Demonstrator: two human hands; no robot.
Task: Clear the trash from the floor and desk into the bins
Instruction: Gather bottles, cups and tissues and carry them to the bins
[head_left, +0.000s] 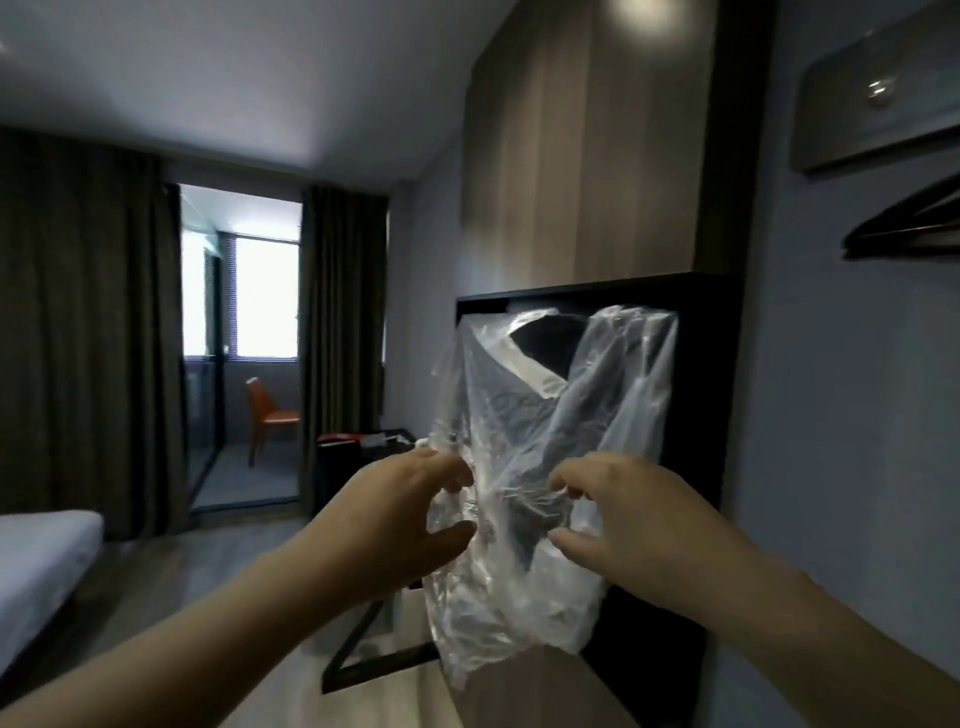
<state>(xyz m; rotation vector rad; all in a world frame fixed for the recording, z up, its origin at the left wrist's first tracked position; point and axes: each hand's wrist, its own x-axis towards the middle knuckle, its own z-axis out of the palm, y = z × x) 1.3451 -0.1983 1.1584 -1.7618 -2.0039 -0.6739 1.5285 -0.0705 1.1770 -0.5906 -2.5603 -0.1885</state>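
Holding entry one: plastic bag (524, 415), clear and crumpled, count one, raised in the air just right of frame centre, in front of a dark shelf unit (696, 395).

Left hand (405, 519), count one, at the bag's 9 o'clock: fingers curled over the film, thumb beneath, pinching it.

Right hand (623, 519), count one, at the bag's 3 o'clock: the same pinch, and nothing else in it.

Step, as I judge it: the bag is being spread or gathered between my two hands. I cannot tell whether it is trash itself or a liner.

Next move calls for a bin. I count none in view, so I would have to look down and find one first.

Outward:
- Desk (358, 452), one, at 9 o'clock of the bag, small items on it too blurred to count.
- Orange chair (270, 415), one, at 9 o'clock.
- Curtains (78, 338), two.
- Bed (41, 551), one, at 8 o'clock.
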